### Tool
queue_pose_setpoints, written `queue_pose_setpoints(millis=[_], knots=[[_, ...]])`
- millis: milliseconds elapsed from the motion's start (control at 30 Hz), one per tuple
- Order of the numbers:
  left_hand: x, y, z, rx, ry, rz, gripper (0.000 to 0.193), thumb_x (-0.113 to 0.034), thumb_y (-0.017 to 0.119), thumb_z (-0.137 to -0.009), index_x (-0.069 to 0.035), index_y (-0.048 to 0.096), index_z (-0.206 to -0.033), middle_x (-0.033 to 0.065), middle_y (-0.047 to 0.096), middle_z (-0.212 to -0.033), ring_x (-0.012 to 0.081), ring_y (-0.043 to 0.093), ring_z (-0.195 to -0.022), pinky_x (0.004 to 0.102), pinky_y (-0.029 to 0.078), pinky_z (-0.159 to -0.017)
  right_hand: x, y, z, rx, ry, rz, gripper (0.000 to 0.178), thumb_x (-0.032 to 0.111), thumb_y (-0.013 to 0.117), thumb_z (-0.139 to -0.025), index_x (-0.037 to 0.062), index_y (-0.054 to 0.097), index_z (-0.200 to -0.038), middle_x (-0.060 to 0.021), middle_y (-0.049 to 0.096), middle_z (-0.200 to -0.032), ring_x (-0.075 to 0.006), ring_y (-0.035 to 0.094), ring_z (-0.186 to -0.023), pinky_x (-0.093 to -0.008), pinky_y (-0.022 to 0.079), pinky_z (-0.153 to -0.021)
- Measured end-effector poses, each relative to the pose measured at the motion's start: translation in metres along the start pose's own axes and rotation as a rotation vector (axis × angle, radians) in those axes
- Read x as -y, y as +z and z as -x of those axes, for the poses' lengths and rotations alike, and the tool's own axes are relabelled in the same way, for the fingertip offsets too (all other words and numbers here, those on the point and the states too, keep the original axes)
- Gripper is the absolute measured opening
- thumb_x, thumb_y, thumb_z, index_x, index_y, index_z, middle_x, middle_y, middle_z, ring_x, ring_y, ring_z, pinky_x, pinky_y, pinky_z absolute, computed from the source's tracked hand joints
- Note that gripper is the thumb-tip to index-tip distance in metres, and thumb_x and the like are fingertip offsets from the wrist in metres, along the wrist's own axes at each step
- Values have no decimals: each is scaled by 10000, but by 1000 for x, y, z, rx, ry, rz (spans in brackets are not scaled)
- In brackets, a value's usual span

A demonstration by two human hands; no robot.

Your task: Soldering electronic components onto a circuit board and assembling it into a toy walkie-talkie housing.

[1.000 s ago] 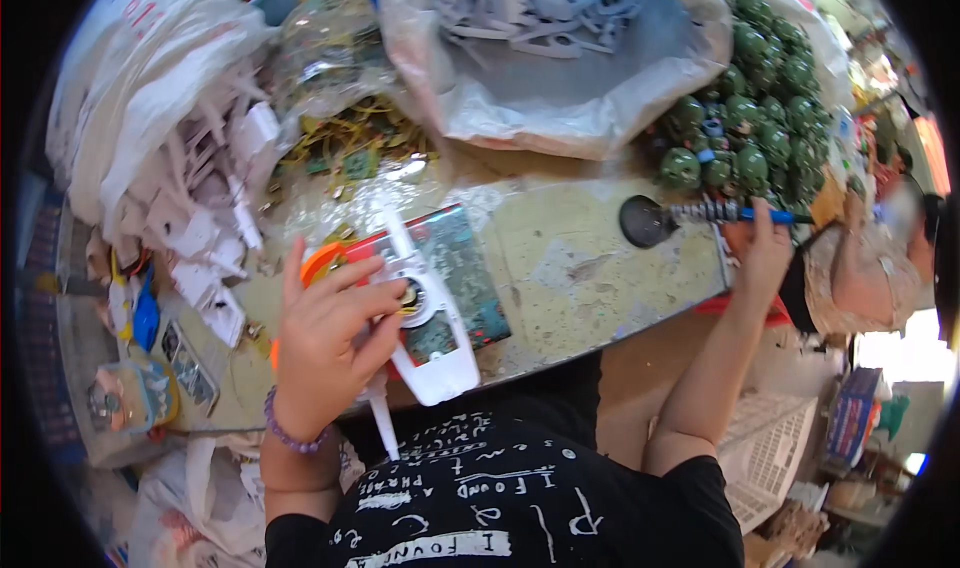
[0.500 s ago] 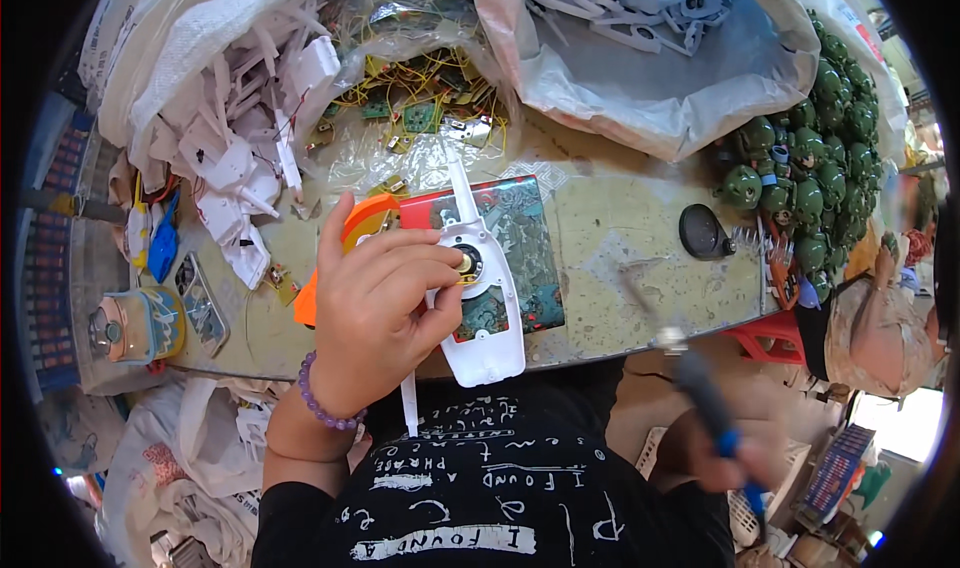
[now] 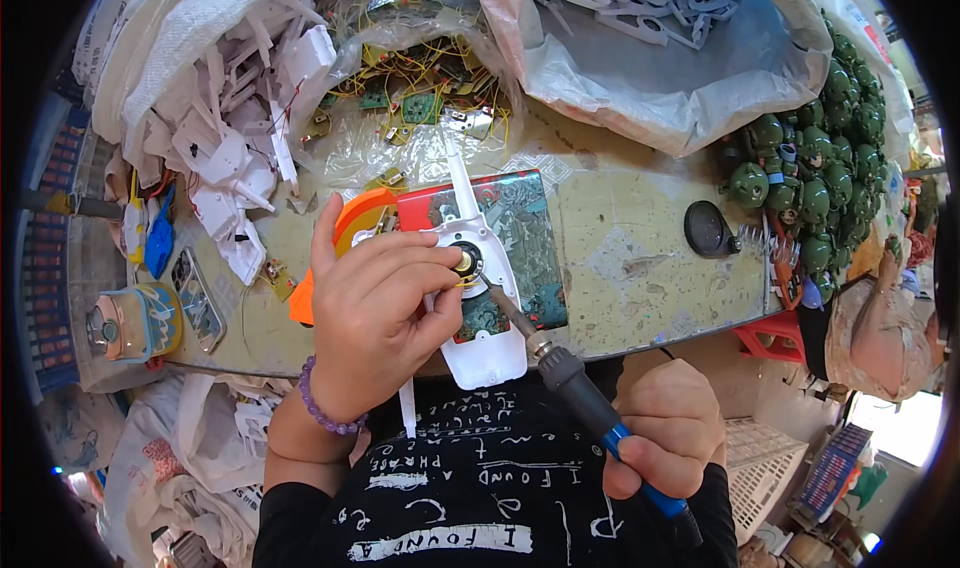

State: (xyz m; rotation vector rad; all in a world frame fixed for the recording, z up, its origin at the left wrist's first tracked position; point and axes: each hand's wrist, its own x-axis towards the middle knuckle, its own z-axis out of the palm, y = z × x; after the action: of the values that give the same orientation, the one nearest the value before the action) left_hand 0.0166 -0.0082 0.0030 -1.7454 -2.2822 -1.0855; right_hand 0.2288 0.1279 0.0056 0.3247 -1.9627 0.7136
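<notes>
A white plastic housing (image 3: 488,360) with a long thin stem lies on a dark patterned pad (image 3: 540,228) at the bench's front edge. Set in it is a round black part (image 3: 470,262) with a pale centre and thin yellow wire beside it. My left hand (image 3: 375,313) bends over the housing from the left, fingertips closed at the round part; what they pinch is too small to make out. My right hand (image 3: 665,428) grips the blue-and-black handle of a soldering iron (image 3: 590,398). Its tip reaches the housing beside the round part.
An orange curved piece (image 3: 365,208) lies behind my left hand. Bags of white plastic parts (image 3: 225,168) and wired circuit boards (image 3: 420,106) stand at the back. Green round pieces (image 3: 815,158) pile up at the right, near a black round lid (image 3: 707,228). A phone (image 3: 198,300) lies left.
My right hand has brought the soldering iron leftward, its tip now at the housing beside the round part. My left hand stays nearly where it was.
</notes>
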Motion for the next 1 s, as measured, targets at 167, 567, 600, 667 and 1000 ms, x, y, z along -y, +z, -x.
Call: queue_pose_setpoints(millis=[167,567,600,667,1000], knots=[[0,0,1,6,8,-23,126,-62,746,-715,-131,644,-742,-25,733,-864,185,692,-927,583,224,-1140,-2,4,1,-12,-24,-22,298,256,763,-873,31,584,-949,-33,585,-663,-140,549,-520,-246,420,-382],[-2,0,2,1,19,-53,126,-63,743,-717,-127,637,-745,-25,728,-881,178,691,-932,600,220,-1142,-2,6,-5,24,-42,-17,295,239,769,-863,16,595,-947,-16,544,-649,-124,507,-500,-233,383,-378],[-2,1,2,0,20,-54,126,-63,743,-717,-127,637,-745,-24,728,-881,178,691,-933,601,221,-1142,-3,6,-6,32,-47,-36,291,233,770,-861,15,595,-944,-9,527,-641,-118,490,-493,-231,362,-374],[-2,1,2,-2,22,-57,126,-63,743,-716,-126,638,-745,-24,728,-881,177,691,-934,602,222,-1141,-5,6,-9,54,-54,-64,284,221,772,-856,14,596,-938,6,491,-626,-104,457,-480,-226,319,-366],[-4,0,2,4,41,-75,124,-62,745,-713,-120,640,-745,-22,726,-884,177,694,-934,613,220,-1135,-11,-9,-31,235,-30,-135,235,166,777,-828,11,603,-855,36,419,-605,-82,373,-440,-241,237,-359]])
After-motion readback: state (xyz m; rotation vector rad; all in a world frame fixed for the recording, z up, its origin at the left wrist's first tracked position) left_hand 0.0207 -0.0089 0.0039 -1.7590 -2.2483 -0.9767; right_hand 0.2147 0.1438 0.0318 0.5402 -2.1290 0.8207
